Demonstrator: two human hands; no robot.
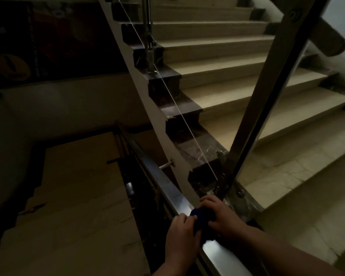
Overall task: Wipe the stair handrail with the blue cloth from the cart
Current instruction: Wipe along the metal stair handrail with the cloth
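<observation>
- Dim stairwell, head camera looking down at a landing corner where two stair flights meet.
- Stair handrail [167, 182]: flat polished metal bar, runs diagonally from lower right up to the left, following the descending flight [72, 196]. Bright glare patch on it near the bottom of frame.
- Blue cloth [202, 216]: bunched on top of the handrail, sandwiched between both hands. Only a small dark-blue patch shows; the rest is covered by fingers.
- Left hand [180, 236]: on the outer side of the rail, fingers curled closed onto the cloth edge.
- Right hand [217, 216]: on the inner side, fingers closed over the top of the cloth, pressing it to the rail. Forearm enters from lower right.
- Both grips are on the cloth; can't tell how much of either hand touches bare metal.
- Metal post [267, 92]: stands just beyond the right hand, rises steeply to the upper right, bolted at its base on a dark marble curb.
- Ascending flight [227, 80]: beige treads with dark marble edging, fills the upper right.
- Thin pale line, likely a glass panel edge [179, 114], runs down along the dark stair edging toward the post base.
- Cart not in view.
</observation>
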